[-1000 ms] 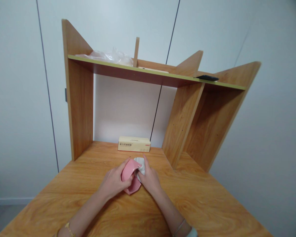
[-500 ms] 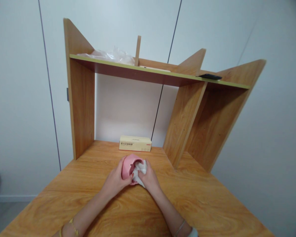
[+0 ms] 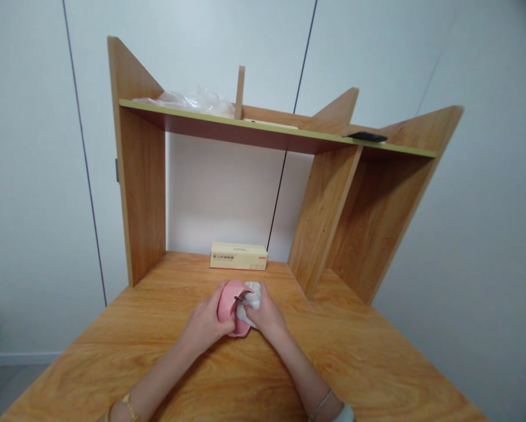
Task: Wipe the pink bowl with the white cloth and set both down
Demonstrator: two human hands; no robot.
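Note:
A small pink bowl (image 3: 228, 302) is tipped on its side just above the wooden desk (image 3: 355, 357), its opening turned to the right. My left hand (image 3: 204, 322) is closed round its outer wall. My right hand (image 3: 267, 316) is closed on a crumpled white cloth (image 3: 250, 296) and presses it into the bowl's opening. Both hands meet at the middle of the desk.
A long cream carton (image 3: 239, 257) lies at the back of the desk under the wooden shelf unit (image 3: 142, 187). Crinkled clear plastic (image 3: 193, 101) rests on the top shelf, and a flat black object (image 3: 367, 136) lies at its right end.
The bowl has been turned in my left hand and the cloth has shifted within its opening. The view swayed slightly; both hands stay at the same spot.

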